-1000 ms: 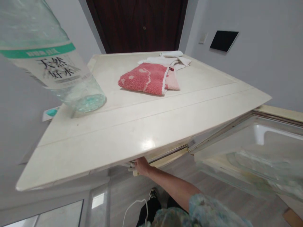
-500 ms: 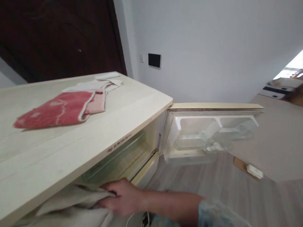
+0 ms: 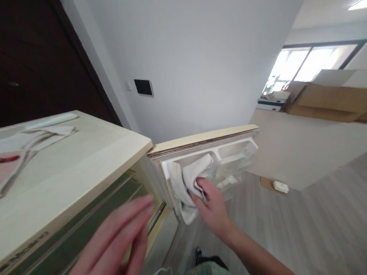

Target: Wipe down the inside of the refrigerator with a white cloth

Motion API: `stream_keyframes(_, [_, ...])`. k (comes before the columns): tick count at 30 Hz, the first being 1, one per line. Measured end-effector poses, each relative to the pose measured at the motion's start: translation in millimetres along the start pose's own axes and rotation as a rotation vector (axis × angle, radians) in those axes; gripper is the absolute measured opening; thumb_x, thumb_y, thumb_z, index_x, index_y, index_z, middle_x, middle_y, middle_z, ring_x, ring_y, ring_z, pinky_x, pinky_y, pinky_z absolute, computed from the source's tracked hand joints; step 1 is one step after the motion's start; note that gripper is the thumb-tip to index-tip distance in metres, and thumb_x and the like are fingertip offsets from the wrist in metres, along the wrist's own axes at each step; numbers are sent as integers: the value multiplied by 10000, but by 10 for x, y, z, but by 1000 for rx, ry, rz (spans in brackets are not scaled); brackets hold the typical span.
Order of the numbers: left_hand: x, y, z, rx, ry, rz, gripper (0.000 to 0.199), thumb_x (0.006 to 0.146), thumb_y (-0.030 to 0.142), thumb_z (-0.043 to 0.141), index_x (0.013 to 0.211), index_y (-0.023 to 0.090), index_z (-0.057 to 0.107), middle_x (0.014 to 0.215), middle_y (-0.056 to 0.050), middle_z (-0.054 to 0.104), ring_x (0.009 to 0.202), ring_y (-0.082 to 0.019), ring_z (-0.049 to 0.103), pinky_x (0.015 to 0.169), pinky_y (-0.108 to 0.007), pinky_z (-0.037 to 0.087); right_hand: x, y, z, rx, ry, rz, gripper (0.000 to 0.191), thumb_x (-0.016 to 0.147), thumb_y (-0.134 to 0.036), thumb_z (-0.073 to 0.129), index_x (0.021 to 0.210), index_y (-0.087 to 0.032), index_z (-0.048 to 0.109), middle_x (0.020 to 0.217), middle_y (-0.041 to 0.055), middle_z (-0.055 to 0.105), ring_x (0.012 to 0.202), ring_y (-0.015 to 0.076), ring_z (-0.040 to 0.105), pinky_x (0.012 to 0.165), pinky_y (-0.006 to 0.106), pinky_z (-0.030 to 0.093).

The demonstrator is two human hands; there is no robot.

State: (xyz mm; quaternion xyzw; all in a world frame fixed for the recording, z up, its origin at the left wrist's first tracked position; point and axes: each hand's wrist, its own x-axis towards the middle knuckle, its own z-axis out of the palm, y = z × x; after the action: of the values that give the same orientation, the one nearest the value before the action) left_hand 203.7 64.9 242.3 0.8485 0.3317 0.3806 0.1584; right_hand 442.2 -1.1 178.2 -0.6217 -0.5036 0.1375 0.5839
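My right hand (image 3: pixel 215 208) grips a bunched white cloth (image 3: pixel 182 183) against the inner side of the open refrigerator door (image 3: pixel 205 139). The cloth lies over the door's left white-framed shelf (image 3: pixel 169 172) and hangs partly below it. My left hand (image 3: pixel 120 238) is near the camera, in front of the refrigerator opening, fingers stretched out and holding nothing. Its thumb is mostly hidden. Clear door bins (image 3: pixel 241 162) are to the right of the cloth.
On the pale refrigerator top (image 3: pixel 100 149) lie a white and pink cloth (image 3: pixel 23 143) and a white roll-like item (image 3: pixel 51 120). A dark door (image 3: pixel 37 61) stands behind. Cardboard boxes (image 3: pixel 329 101) rest on a low wall. A small white box (image 3: pixel 281 186) is on the floor.
The view has swung right. My right hand has carried the cloth from the refrigerator opening to the door's inner side. My left hand has come into view.
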Motion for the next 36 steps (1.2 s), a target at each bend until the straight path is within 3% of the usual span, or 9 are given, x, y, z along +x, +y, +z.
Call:
stream_keyframes(4, [1393, 194, 581, 209, -43, 270, 459, 1043, 402, 389, 1353, 148, 613, 1422, -127, 612, 1320, -262, 573, 1173, -430, 442, 375, 352, 317, -13, -78, 64, 226, 824, -132, 612, 1019, -161, 722, 986, 60, 743, 900, 186, 664, 817, 263, 489])
stream_keyframes(8, [2060, 128, 1119, 508, -395, 244, 570, 1075, 465, 254, 1370, 103, 582, 1381, -176, 633, 1277, -328, 605, 1073, -474, 493, 621, 614, 679, 77, -187, 159, 234, 773, -61, 571, 905, -148, 743, 920, 46, 757, 856, 187, 665, 787, 255, 481])
stream_keyframes(14, [2083, -13, 1242, 675, -503, 152, 593, 1062, 569, 198, 1407, 231, 540, 1270, -122, 696, 1117, -338, 686, 828, -423, 524, 906, 563, 574, 779, -193, 502, 219, 866, -323, 621, 880, -132, 729, 791, 27, 731, 737, 174, 651, 692, 249, 495])
stream_keyframes(17, [2094, 11, 1204, 660, -516, 139, 587, 1053, 601, 196, 1341, 260, 577, 1214, -94, 713, 1063, -322, 700, 769, -390, 488, 897, 531, 350, 986, 19, 569, 270, 874, -393, 613, 901, -134, 688, 838, 55, 729, 744, 179, 662, 671, 250, 509])
stream_keyframes(20, [2105, 48, 1190, 649, -524, 155, 551, 1057, 589, 195, 1276, 279, 594, 1119, -62, 725, 996, -304, 709, 684, -362, 439, 788, 537, 206, 810, 313, 460, 300, 941, -412, 550, 1073, -166, 658, 1048, 85, 729, 930, 202, 680, 827, 297, 550])
stream_keyframes(23, [2082, 62, 1192, 654, -491, 199, 522, 1061, 576, 209, 1229, 271, 597, 1052, -49, 720, 944, -291, 708, 626, -349, 389, 665, 584, 243, 347, 435, 307, 284, 968, -307, 511, 1193, -181, 632, 1180, 107, 692, 1092, 210, 637, 1018, 344, 497])
stream_keyframes(25, [2057, 55, 1198, 662, -462, 228, 528, 1063, 572, 208, 1238, 259, 595, 1040, -54, 717, 923, -290, 707, 613, -351, 372, 623, 619, 363, 36, 329, 173, 229, 933, -181, 512, 1106, -169, 663, 1128, 110, 699, 1085, 217, 625, 1032, 350, 480])
stream_keyframes(29, [2031, 35, 1202, 669, -439, 250, 562, 1063, 577, 194, 1276, 246, 595, 1041, -69, 715, 925, -292, 705, 618, -356, 373, 666, 658, 682, -335, -185, -164, 217, 936, -121, 562, 1068, -172, 726, 1197, 89, 721, 1187, 229, 603, 1026, 323, 479])
stream_keyframes(36, [2047, 7, 1203, 647, -435, 273, 550, 1061, 570, 196, 1227, 247, 609, 983, -80, 714, 904, -323, 706, 612, -367, 384, 708, 692, 665, -733, -476, -18, 214, 950, -176, 599, 1064, -136, 776, 1080, 119, 766, 971, 265, 701, 769, 321, 528])
